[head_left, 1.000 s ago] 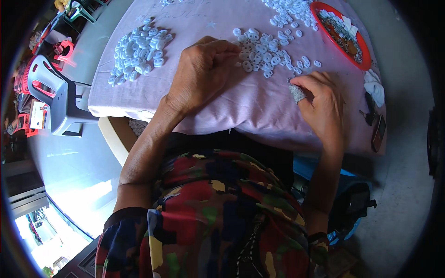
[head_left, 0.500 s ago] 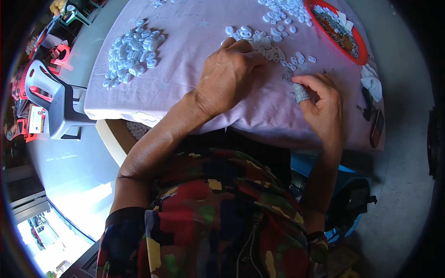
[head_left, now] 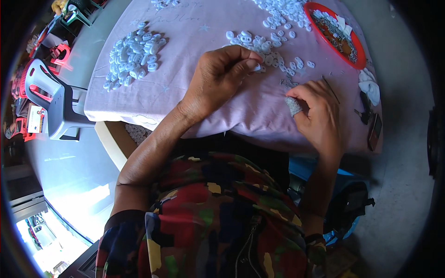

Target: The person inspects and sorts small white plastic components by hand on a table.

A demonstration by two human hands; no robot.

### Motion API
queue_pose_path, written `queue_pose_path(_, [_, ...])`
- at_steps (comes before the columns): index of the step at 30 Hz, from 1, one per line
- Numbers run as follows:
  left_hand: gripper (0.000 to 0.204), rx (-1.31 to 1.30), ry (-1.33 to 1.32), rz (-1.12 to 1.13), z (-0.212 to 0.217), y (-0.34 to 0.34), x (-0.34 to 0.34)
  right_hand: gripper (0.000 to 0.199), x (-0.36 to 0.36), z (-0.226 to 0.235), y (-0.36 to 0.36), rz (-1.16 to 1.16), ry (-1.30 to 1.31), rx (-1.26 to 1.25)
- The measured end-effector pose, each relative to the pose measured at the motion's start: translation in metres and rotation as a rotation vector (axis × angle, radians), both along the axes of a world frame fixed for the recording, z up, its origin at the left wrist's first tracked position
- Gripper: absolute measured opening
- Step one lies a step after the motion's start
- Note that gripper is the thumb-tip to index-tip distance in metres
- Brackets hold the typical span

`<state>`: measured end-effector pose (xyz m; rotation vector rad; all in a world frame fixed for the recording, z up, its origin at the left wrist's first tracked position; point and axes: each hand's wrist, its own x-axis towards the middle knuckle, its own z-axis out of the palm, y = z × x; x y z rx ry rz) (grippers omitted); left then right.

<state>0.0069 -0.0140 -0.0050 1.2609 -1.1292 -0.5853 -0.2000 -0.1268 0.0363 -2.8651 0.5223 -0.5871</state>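
My left hand (head_left: 221, 76) is closed in a pinch on a small white plastic piece (head_left: 256, 67), over the near side of a loose spread of similar white oval pieces (head_left: 264, 45). To its right, my right hand (head_left: 320, 109) is low over the cloth with its fingers curled and its thumb wrapped in grey tape (head_left: 293, 106). Its fingertips are beside a few small metal pins (head_left: 288, 82); what they hold, if anything, is hidden. A thin dark rod (head_left: 331, 89) shows beside the right knuckles; I cannot tell whether the hand holds it.
A heap of white pieces (head_left: 134, 55) lies on the left of the pink tablecloth (head_left: 181, 97). A red tray (head_left: 309, 16) of metal parts is at the far right, above a white cloth (head_left: 369, 86), keys (head_left: 364, 113) and a phone (head_left: 375, 133). A cardboard box (head_left: 111, 142) stands below the left edge.
My left hand has drawn back from the white pieces and turned, now showing one in its pinch. My right hand has shifted slightly left and nearer me; the dark rod has come into sight.
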Motion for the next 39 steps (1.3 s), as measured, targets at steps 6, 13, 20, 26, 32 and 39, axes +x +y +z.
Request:
queue_pose_path(6, [0.017,-0.014,0.082,-0.058,0.003,0.002,-0.002,0.019,0.02,-0.012,-0.006,0.033,-0.248,0.135])
queue_pose_path(13, [0.016,0.029,0.239,-0.064,0.008,0.001,-0.004,0.016,0.04,-0.028,0.003,0.049,-0.442,0.521])
queue_pose_path(20, [0.016,-0.007,0.262,-0.131,0.008,0.002,0.0,0.018,0.036,-0.03,-0.002,0.019,-0.541,0.56])
queue_pose_path(26, [0.016,-0.058,0.213,-0.175,0.005,0.003,0.002,0.019,0.042,-0.025,0.007,0.16,-0.697,0.798])
queue_pose_path(32, [0.015,0.005,0.238,-0.182,0.006,0.006,-0.002,0.019,0.041,-0.024,0.01,0.202,-0.637,0.843])
queue_pose_path(39, [0.013,-0.085,0.163,-0.185,0.0,0.005,0.0,0.02,0.045,-0.025,0.016,0.231,-0.633,0.91])
